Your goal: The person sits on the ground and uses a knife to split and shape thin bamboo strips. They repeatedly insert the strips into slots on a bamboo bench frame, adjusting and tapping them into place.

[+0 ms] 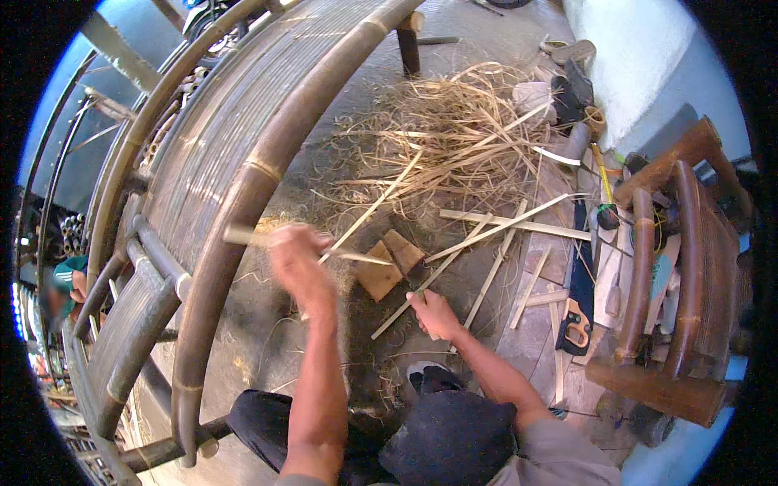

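My left hand [300, 263], smeared a little by motion, is closed round a pale bamboo strip [361, 256]. One end of the strip sticks out to the left by the bench rail, and the other points right over a wooden block [378, 279]. Lower and to the right, my right hand [433, 313] is closed on a knife, its handle mostly hidden in the fingers. The dark narrow knife blade [399, 263] points up and away across the block. Long split strips [472, 243] lie just beyond and beside my right hand.
A large bamboo bench [259, 166] curves along the left. Tangled shavings [454, 134] cover the floor ahead. To the right lie a handsaw [578, 312], a yellow tape measure [602, 174] and a smaller bamboo chair [689, 267]. A person in green [71, 275] is far left.
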`<state>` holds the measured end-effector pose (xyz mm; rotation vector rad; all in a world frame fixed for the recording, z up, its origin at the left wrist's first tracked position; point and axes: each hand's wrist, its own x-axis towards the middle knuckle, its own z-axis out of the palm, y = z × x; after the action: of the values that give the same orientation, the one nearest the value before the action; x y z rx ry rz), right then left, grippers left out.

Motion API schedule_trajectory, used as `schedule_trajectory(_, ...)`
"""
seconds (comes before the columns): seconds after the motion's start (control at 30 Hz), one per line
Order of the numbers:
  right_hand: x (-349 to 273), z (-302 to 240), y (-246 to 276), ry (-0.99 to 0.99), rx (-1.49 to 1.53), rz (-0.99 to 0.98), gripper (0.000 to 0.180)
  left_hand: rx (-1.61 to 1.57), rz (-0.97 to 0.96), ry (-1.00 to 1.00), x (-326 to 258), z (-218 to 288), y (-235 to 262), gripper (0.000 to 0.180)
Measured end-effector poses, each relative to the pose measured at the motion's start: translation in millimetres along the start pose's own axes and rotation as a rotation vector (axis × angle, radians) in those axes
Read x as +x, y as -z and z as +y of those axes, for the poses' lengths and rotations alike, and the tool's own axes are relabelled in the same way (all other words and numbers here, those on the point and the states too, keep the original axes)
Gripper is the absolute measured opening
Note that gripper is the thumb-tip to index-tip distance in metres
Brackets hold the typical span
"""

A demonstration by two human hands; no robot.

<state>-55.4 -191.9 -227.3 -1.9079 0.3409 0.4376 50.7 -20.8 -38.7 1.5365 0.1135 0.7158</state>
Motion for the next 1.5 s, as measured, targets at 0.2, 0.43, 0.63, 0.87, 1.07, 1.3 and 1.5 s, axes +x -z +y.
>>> schedule_trajectory(0.2,-12.8,-53.9,47.4,0.378,-0.058,0.275,0.042,0.002,-0.383,0.423,-37.0,-70.1,0.1,0.038)
schedule_trajectory(0.43,22.3,-102.7,94.0,0.657,-0.494,0.281,0.028,0.066,-0.649,0.736,-62.6,-39.7,21.4,0.04)
schedule_trajectory(0.63,20.6,-107.1,62.1,0.822,-0.656,0.142,0.024,0.238,-0.696,0.703,-71.0,-27.8,39.7,0.039)
schedule_trajectory(0.87,74.6,-111.3,148.9,0.26,-0.657,0.539,0.033,0.342,-0.742,0.781,-97.3,44.9,89.5,0.043)
schedule_trajectory(1.07,18.1,-84.2,77.7,0.799,-0.507,0.162,0.031,0.143,-0.584,0.879,-89.1,11.8,73.1,0.046)
schedule_trajectory(1.3,8.3,-94.0,54.3,0.606,-0.571,0.17,0.027,0.02,-0.562,1.026,-94.5,21.6,86.0,0.049)
schedule_trajectory(1.5,31.9,-91.3,100.1,0.395,-0.622,0.269,0.036,0.134,-0.544,1.045,-107.6,36.2,105.5,0.052)
